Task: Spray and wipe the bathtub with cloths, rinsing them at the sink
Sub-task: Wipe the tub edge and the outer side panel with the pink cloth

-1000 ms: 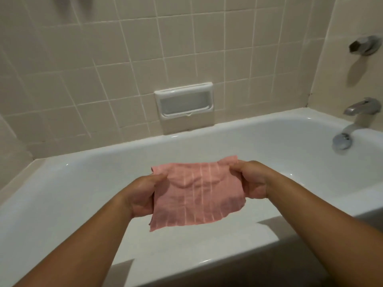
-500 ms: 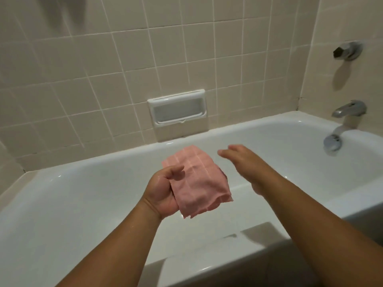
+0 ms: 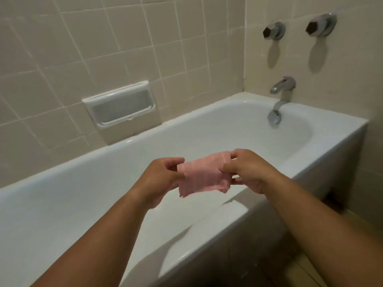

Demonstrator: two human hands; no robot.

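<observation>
1. both arms reach forward over the white bathtub (image 3: 335, 133), and the hands meet above the inner side of its near rim.
2. the pink cloth (image 3: 204, 177) is stretched between the two hands, held up in the air and touching nothing else.
3. the left hand (image 3: 160, 177) grips the cloth's left edge, with the thumb on the near side and the fingers curled round behind the fabric.
4. the right hand (image 3: 248, 170) pinches the right edge, thumb and forefinger closed on the upper corner, and the other fingers are curled by the cloth's lower right part.
5. the cloth is folded into a short, wide band with faint pale stripes running down it. its lower edge hangs free and a little uneven, with a small corner drooping at the lower left.
6. the bathtub runs along a tiled wall (image 3: 103, 48) of pale beige squares.
7. a white soap dish (image 3: 122, 106) is set into that wall, just above the tub's far rim and to the left of the hands.
8. on the end wall to the right, a metal spout (image 3: 283, 84) sticks out above the tub's end. a round metal overflow plate (image 3: 274, 117) sits below it on the tub's inner wall.
9. higher on the same wall are two tap handles, side by side, each with a dark hexagonal end: the left handle (image 3: 273, 31) and the right handle (image 3: 320, 24).
10. a strip of floor (image 3: 310, 272) shows at the lower right, beside the tub's front panel.
</observation>
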